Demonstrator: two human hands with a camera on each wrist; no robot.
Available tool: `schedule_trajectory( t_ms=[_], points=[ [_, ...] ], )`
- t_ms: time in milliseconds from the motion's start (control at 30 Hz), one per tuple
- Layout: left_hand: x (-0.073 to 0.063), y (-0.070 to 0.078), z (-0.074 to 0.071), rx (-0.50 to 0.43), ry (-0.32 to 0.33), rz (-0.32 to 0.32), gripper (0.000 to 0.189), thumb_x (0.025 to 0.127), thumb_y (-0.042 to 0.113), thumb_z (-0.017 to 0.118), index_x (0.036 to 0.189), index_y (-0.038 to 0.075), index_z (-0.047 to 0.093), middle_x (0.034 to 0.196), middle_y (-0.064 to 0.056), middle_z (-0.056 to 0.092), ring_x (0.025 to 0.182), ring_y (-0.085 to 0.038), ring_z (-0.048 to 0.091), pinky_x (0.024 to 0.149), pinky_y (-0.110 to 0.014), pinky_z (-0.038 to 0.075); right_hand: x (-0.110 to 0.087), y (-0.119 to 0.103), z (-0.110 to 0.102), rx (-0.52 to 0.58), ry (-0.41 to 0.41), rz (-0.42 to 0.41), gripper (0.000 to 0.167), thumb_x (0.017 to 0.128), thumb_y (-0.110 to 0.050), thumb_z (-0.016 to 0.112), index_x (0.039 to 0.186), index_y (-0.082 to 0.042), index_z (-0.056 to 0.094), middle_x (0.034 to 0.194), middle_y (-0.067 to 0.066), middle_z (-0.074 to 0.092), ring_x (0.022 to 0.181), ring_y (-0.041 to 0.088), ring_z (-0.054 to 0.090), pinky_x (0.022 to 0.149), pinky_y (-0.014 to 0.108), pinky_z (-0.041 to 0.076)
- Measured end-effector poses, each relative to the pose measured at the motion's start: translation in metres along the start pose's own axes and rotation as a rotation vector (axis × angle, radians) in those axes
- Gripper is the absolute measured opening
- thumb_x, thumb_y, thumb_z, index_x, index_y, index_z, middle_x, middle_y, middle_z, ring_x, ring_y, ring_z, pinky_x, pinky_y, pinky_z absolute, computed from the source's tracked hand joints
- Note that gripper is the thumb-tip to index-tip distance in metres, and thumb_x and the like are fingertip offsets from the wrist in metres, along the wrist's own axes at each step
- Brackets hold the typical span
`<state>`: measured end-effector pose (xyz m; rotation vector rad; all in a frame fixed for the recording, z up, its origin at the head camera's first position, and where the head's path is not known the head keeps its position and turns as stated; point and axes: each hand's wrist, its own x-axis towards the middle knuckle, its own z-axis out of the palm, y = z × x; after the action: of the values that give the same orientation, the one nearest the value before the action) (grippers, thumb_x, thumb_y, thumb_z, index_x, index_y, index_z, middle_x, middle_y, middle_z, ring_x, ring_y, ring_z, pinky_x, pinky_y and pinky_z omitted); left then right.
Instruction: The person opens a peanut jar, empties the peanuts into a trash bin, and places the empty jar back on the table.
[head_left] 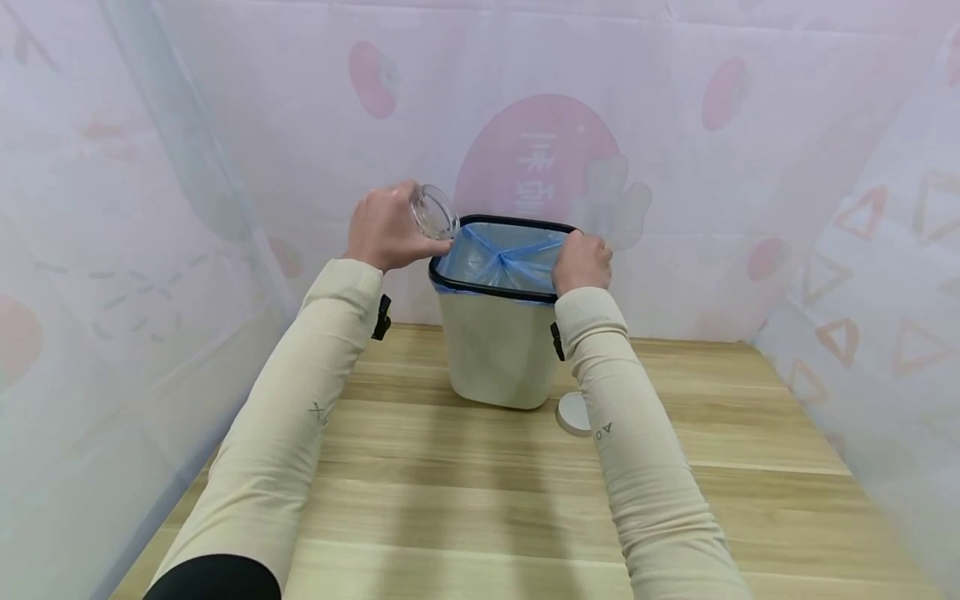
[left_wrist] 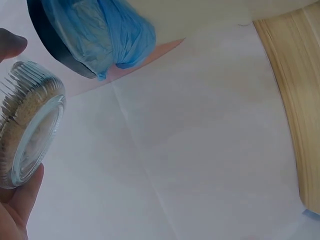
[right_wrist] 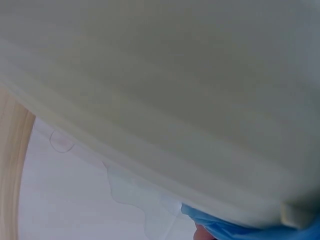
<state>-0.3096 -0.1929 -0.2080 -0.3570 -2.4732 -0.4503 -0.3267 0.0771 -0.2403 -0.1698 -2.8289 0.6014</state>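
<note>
1. Currently, the left hand (head_left: 390,227), left of centre in the upper half of the head view, is holding a clear glass jar (head_left: 435,213), with fingers and thumb curled round its side.
2. The jar is tilting beside the upper-left corner of a cream bin (head_left: 495,350); from here I'm not telling for sure whether it is touching the rim. Grainy tan contents (left_wrist: 31,102) are showing through its ribbed side at the left edge of the left wrist view.
3. The right hand (head_left: 583,262) is gripping the bin's black rim (head_left: 495,291) at its right corner, fingers closed over the edge. The right wrist view is showing mostly blurred bin wall, so exact finger placement is staying unclear.
4. A blue liner (head_left: 476,262) is lining the bin, its mouth facing up at mid-frame.
5. A round white lid (head_left: 573,413), probably the jar's, is lying on the wooden surface (head_left: 457,500) right of the bin's foot, partly behind the right sleeve (head_left: 637,450).
6. Step in hand, as I'm judging it: emptying the jar into the bin, with the right hand apparently steadying. Contents are showing inside, so the pour is looking unfinished.
7. Next move is calling for bringing the jar's mouth fully over the liner and tipping further, the right hand holding firm; grains could be spilling at the left rim otherwise.
</note>
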Motion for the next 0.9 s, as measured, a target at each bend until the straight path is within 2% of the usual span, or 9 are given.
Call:
schedule_trajectory(
  t_ms=[400, 667, 900],
  points=[
    [0.006, 0.012, -0.009, 0.193, -0.095, 0.100, 0.079, 0.072, 0.046, 0.088, 0.130, -0.001, 0.062, 0.117, -0.020, 0.073, 0.097, -0.040, 0.070, 0.084, -0.055, 0.062, -0.001, -0.001, 0.001, 0.002, 0.002, -0.005, 0.032, 0.106, -0.004, 0.054, 0.134, 0.006, 0.064, 0.130, 0.034, 0.062, 0.123, 0.050, 0.061, 0.097, 0.055, 0.060],
    [0.009, 0.018, -0.011, 0.230, -0.102, 0.155, 0.075, 0.072, 0.044, 0.087, 0.125, -0.003, 0.061, 0.114, -0.021, 0.073, 0.096, -0.041, 0.071, 0.083, -0.055, 0.062, -0.002, -0.002, -0.001, 0.000, 0.021, -0.016, 0.028, 0.105, -0.004, 0.055, 0.128, 0.006, 0.067, 0.124, 0.033, 0.065, 0.117, 0.049, 0.064, 0.094, 0.054, 0.061],
    [0.008, 0.020, -0.013, 0.267, -0.109, 0.176, 0.077, 0.072, 0.041, 0.088, 0.127, -0.004, 0.060, 0.118, -0.023, 0.073, 0.099, -0.041, 0.072, 0.084, -0.055, 0.063, -0.002, -0.002, 0.000, 0.000, 0.010, -0.013, 0.030, 0.105, -0.004, 0.053, 0.130, 0.007, 0.066, 0.128, 0.034, 0.063, 0.120, 0.049, 0.063, 0.097, 0.055, 0.060]
  ],
)
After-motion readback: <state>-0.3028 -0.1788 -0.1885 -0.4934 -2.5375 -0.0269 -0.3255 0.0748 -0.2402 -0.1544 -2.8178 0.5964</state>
